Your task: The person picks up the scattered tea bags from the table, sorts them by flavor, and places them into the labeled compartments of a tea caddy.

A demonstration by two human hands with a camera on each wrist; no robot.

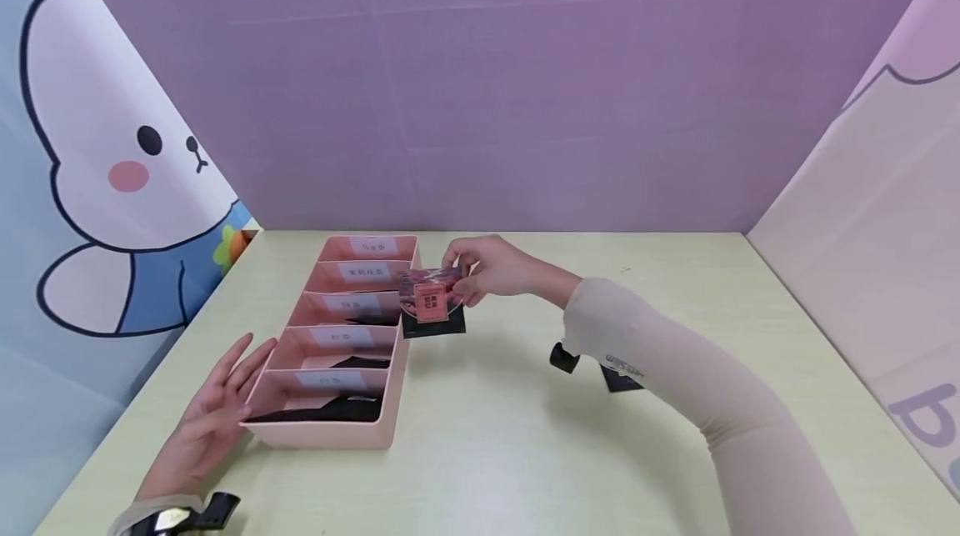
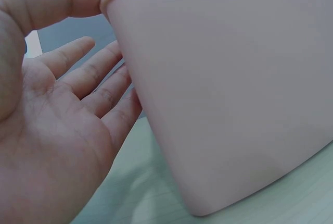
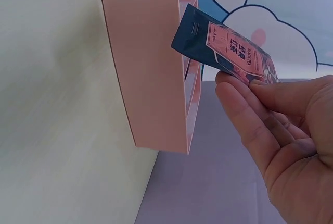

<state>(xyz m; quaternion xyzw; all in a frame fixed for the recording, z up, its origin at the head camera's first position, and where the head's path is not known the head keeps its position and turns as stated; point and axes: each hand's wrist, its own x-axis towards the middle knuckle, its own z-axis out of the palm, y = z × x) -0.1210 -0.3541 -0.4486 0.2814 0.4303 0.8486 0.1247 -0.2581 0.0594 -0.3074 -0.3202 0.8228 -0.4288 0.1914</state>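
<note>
While the right hand (image 1: 495, 269) pinches a flat black sachet with a pink printed label (image 1: 432, 304) between thumb and fingers, the sachet is held above the table, at the right long side of a pink, rectangular, five-compartment box (image 1: 318, 436), level with the middle compartments. Whether sachet and box touch cannot be determined. In the right wrist view, the sachet's label reads "BLACK TEA" in English, beside larger Chinese characters, 经典红茶; the smaller print is illegible.

The left hand (image 1: 213, 411) is not gripping: its thumb lies at the box rim and its fingers extend, nearly straight, against the outer wall at the near left corner.

Each compartment bears a white rectangular label with Chinese characters (image 1: 335, 378), too blurred to read with certainty. Black sachets (image 1: 352, 409) show in the three nearest compartments. Another black sachet (image 1: 621, 381) lies on the pale wooden table (image 1: 480, 469), partly hidden by the beige right sleeve (image 1: 682, 378).
</note>
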